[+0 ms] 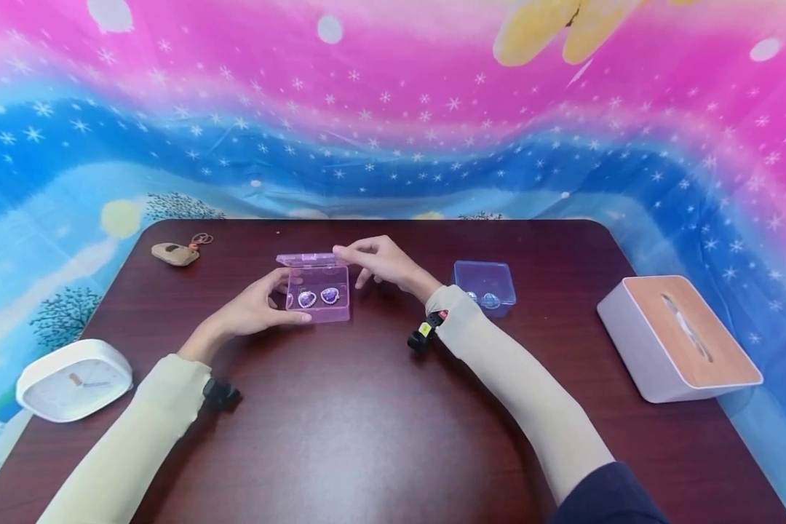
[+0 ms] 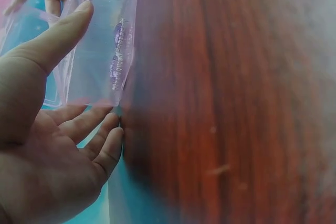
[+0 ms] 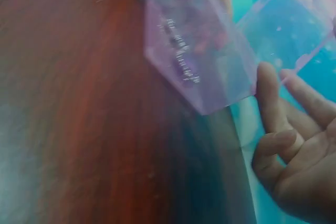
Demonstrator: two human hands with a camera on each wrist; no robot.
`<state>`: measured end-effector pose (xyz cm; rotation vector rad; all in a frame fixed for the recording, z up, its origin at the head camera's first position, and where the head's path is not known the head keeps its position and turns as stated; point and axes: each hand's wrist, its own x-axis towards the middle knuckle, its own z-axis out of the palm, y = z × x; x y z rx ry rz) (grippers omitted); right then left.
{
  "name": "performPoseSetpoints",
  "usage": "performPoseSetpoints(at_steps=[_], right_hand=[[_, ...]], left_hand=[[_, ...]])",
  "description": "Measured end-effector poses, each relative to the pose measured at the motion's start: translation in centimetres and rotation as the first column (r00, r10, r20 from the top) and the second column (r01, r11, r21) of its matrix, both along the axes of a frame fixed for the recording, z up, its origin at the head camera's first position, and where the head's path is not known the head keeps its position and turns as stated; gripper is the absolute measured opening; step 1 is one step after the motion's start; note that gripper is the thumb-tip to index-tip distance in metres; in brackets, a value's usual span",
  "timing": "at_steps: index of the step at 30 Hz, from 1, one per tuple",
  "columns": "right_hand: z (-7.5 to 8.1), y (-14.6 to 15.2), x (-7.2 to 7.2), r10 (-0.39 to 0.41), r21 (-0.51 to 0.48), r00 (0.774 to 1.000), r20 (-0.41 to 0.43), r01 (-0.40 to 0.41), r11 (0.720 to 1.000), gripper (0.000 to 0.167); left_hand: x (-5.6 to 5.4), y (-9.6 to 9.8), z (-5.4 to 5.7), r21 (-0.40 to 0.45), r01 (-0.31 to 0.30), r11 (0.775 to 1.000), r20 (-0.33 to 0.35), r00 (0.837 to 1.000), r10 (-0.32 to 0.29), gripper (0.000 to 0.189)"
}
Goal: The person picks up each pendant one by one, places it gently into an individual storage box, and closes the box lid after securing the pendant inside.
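Observation:
A small see-through pink plastic box (image 1: 319,314) stands on the table with its hinged lid (image 1: 306,260) raised at the back. Inside lie two purple heart-shaped jewels with silvery beaded rims, the left jewel (image 1: 306,299) beside the right jewel (image 1: 330,295). My left hand (image 1: 252,306) holds the box at its left side, thumb along the front wall and fingers at the back. At the lid's right corner, my right hand (image 1: 389,263) has thumb and forefinger on the edge, the other fingers bent below. The right wrist view shows fingertips by the tilted lid (image 3: 286,30).
A blue see-through box (image 1: 485,280) with small jewels inside sits right of my right hand. Farther right stands a tissue box (image 1: 684,335) with a wooden top. At the left are a white clock (image 1: 75,380) and a tan stone-like pendant (image 1: 175,253) with a cord.

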<state>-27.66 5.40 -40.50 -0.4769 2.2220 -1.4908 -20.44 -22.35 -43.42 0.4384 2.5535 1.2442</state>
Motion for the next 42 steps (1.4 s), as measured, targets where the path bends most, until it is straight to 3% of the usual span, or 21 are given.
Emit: performPoseSetpoints(at_steps=[5, 9, 17, 22, 31, 42], right_hand=[[-0.7, 0.4, 0.8, 0.065, 0.009, 0.984, -0.168, -0.065, 0.998, 0.036], [-1.4, 0.9, 1.0, 0.102, 0.018, 0.968, -0.23, -0.101, 0.995, 0.039], [-2.5, 1.4, 1.1, 0.138, 0.002, 0.957, -0.255, -0.142, 0.99, 0.05], [-2.9, 1.6, 1.0, 0.163, 0.054, 0.943, -0.289, -0.154, 0.987, 0.055], [-3.5, 1.7, 1.2, 0.19, 0.115, 0.915, -0.357, -0.158, 0.981, 0.062], [-1.7, 1.9, 1.7, 0.226, 0.219, 0.926, -0.301, -0.164, 0.962, 0.062]], left_hand=[[0.1, 0.1, 0.1, 0.067, 0.005, 0.998, 0.011, 1.0, -0.006, 0.085], [0.1, 0.1, 0.3, 0.104, 0.015, 0.995, 0.029, 0.999, -0.019, 0.092], [-0.2, 0.1, 0.1, 0.101, 0.043, 0.994, 0.002, 0.999, -0.043, 0.096], [-0.3, -0.1, 0.0, 0.111, 0.091, 0.99, -0.009, 0.996, -0.091, 0.105], [-0.5, -0.4, 0.0, 0.115, 0.106, 0.988, 0.053, 0.992, -0.113, 0.08], [-0.7, 0.3, 0.9, 0.087, 0.111, 0.99, 0.147, 0.981, -0.123, 0.084]])
